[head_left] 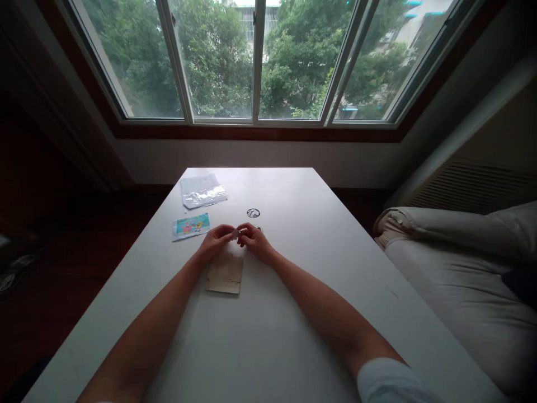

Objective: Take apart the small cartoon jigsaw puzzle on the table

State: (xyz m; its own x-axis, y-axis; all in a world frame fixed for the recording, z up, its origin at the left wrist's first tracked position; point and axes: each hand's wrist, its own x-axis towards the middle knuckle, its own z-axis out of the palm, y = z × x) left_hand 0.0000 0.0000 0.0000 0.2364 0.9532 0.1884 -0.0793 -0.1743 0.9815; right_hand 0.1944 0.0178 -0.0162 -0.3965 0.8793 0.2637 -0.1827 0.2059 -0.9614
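both hands meet near the middle of the white rectangular table (pixel 293 313), forearms laid flat on it. the left hand (pixel 216 238) and the right hand (pixel 255 239) are curled, fingertips drawn together, and between them they pinch a small pale piece (pixel 235 233); it is too small to tell its shape or what it is made of. the piece is held just above the tabletop, at the far edge of a thin tan rectangular board (pixel 225 274) that lies flat just below the hands, between the two wrists.

judging by how things lie, the work looks to be at an early stage. only this one piece is in the fingers, no other loose pieces show around the hands, and the tan board looks whole, though its surface is too dim to read for gaps or cuts.

beyond the left hand and a little to its outer side lies a colourful cartoon-printed card (pixel 191 225), flat. further out past it sits a crumpled clear plastic bag (pixel 203 191), lying slack and apparently already emptied. just beyond the right hand is a small round dark-and-white object (pixel 253 212), apart from both hands and untouched.
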